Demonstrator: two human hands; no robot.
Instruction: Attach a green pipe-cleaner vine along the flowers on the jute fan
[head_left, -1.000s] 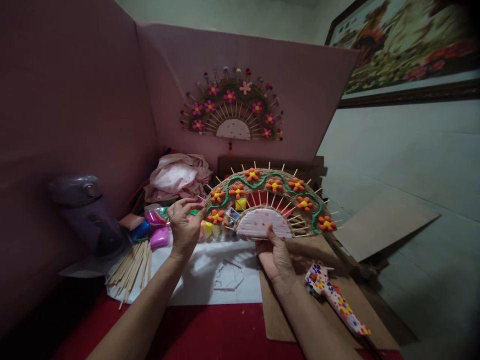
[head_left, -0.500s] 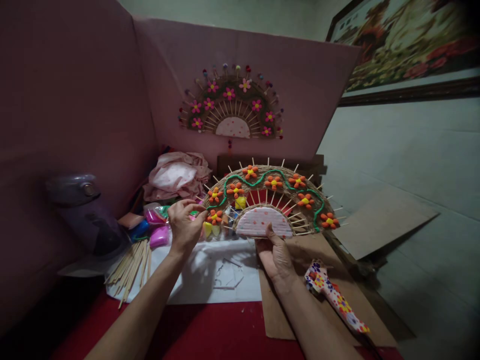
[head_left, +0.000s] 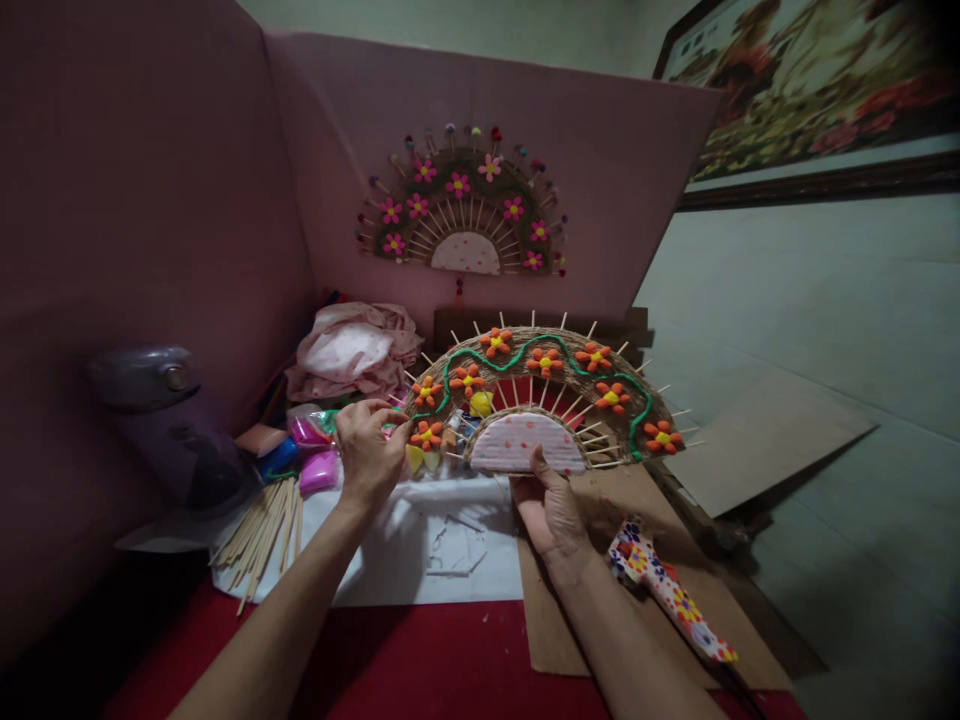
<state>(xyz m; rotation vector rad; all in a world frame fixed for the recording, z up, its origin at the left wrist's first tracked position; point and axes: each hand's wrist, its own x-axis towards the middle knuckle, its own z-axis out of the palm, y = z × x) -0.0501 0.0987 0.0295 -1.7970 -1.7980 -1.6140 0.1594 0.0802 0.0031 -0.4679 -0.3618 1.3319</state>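
Observation:
Upright before me is a decorative fan (head_left: 525,350) of sticks and twine, with orange clay flowers and a wavy green strip along its arc. Its half-round base (head_left: 517,443) is white with pinkish spots. My right hand (head_left: 553,505) grips this base from below, thumb in front and fingers behind it. At the fan's left end, my left hand (head_left: 371,445) pinches the edge near the end of the green strip. Behind, a similar fan (head_left: 459,210) with pink flowers is on the pink panel.
On the left stand a purple bottle (head_left: 172,430), wooden sticks (head_left: 259,535) and bright clay packets (head_left: 319,470). A crumpled cloth (head_left: 360,345) lies behind. To the right, a flower-patterned glue gun (head_left: 667,590) rests on cardboard (head_left: 555,610). White paper (head_left: 420,590) covers part of the red table.
The fan has shifted and turned very slightly, its right end a little farther right. Both hands keep their hold on it.

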